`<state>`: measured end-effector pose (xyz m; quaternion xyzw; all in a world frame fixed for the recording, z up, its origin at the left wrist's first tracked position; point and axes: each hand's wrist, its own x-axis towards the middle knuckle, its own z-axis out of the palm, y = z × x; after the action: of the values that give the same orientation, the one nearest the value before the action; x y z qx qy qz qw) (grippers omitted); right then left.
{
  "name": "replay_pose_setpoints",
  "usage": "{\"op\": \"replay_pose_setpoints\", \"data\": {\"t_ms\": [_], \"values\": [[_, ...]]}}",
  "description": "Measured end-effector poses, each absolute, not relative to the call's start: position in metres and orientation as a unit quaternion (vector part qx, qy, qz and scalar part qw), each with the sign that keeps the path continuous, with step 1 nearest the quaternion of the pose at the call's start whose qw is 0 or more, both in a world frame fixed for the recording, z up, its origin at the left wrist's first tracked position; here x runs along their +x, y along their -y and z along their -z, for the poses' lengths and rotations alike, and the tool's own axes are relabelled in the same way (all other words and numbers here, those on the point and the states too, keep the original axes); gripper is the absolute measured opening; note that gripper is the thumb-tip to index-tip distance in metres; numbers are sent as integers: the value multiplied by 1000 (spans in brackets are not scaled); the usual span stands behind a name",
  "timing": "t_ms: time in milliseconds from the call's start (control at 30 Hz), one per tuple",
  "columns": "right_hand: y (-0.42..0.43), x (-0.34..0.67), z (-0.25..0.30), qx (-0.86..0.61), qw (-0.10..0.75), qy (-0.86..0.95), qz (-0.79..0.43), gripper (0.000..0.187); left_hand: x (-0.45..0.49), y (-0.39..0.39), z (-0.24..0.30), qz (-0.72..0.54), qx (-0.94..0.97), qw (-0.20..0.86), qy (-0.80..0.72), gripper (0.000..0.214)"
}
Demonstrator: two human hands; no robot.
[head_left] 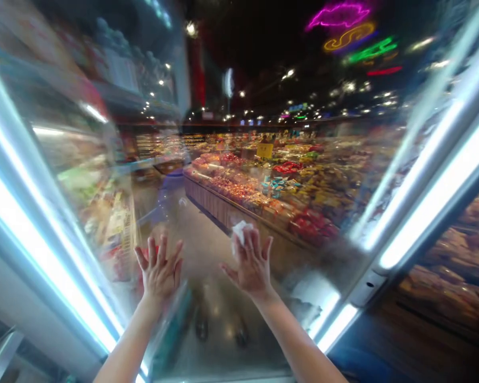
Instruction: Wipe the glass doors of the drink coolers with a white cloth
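My left hand is spread out, palm forward, and looks flat against a glass pane in front of me. Nothing shows in its fingers. To its right, my right hand also reaches to the pane, with the thumb out to the side. Under its fingertips is a crumpled white wipe, pressed between the fingers and the glass; whether it is paper or cloth I cannot tell. Part of the wipe is hidden behind the fingers. Both forearms come up from the bottom of the view.
Bright light strips run up the left frame and the right frame of the pane. Beyond the glass stands a long produce display with a yellow sign. Blurred shelves are on the left. Coloured neon signs glow overhead.
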<state>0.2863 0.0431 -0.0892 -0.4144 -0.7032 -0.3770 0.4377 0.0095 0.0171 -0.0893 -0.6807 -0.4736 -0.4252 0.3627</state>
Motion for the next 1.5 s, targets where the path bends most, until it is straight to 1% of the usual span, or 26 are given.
{"op": "replay_pose_setpoints", "data": {"t_ms": [100,167,233,333,400,567,667,767,900,967,1033,1133,1200,1400,1433,1500], "values": [[-49,329,96,-480,531,591,371,89,12,-20,88,430,-681,358,472,86],[-50,334,106,-485,571,545,377,88,13,-22,88,434,-680,355,473,83],[-47,310,121,-471,559,564,383,87,12,-22,88,436,-678,351,475,82],[-41,264,141,-445,502,634,384,87,12,-23,89,440,-677,347,477,80],[-39,258,145,-446,484,649,382,85,13,-23,90,442,-675,347,478,79],[-41,287,147,-497,535,575,369,87,21,-28,101,456,-662,354,477,80],[-39,261,152,-480,518,605,367,84,25,-29,116,462,-661,360,469,82],[-39,230,136,-456,489,647,367,82,28,-27,130,462,-666,356,465,84],[-48,229,75,-473,489,646,345,85,33,-22,135,457,-673,345,468,84],[-49,232,58,-476,490,648,337,86,36,-20,132,459,-671,340,474,82],[-44,228,68,-458,482,661,348,84,36,-19,127,469,-657,335,486,81],[-31,212,108,-419,469,681,375,78,31,-20,116,489,-628,333,506,83],[-28,201,118,-406,466,688,381,76,25,-21,107,496,-616,336,512,84],[-40,176,59,-420,467,692,356,82,22,-20,93,502,-607,333,519,82],[-39,175,61,-418,466,693,356,81,24,-20,93,503,-607,332,519,81],[-32,175,84,-412,465,696,360,80,27,-19,94,506,-605,329,519,81]]}}
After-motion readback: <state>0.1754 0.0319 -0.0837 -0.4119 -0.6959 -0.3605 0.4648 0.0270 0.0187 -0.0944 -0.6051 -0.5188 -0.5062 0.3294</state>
